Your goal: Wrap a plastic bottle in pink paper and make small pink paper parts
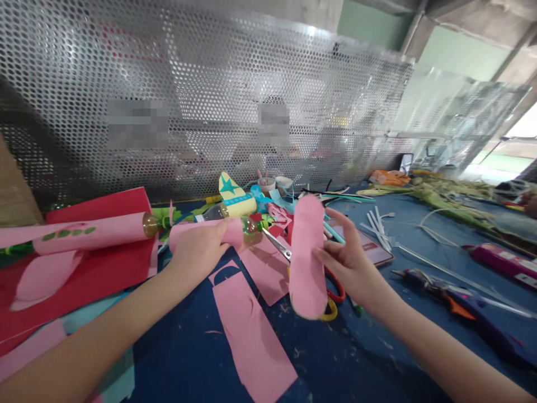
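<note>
Your left hand [205,242] grips a pink-wrapped plastic bottle [235,231]. Right of that bottle, your right hand [347,254] pinches a flat, round-ended pink strip [307,254].

No lettering, brand or number can be read anywhere, and the pale markings on the purple block [493,260] at the surface's [369,358] right are too blurred to decipher.

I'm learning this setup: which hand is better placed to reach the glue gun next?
The right hand, likely: it's nearer the glue gun, though holding a pink cutout. The left hand is farther away, on the pink-wrapped bottle.
</note>
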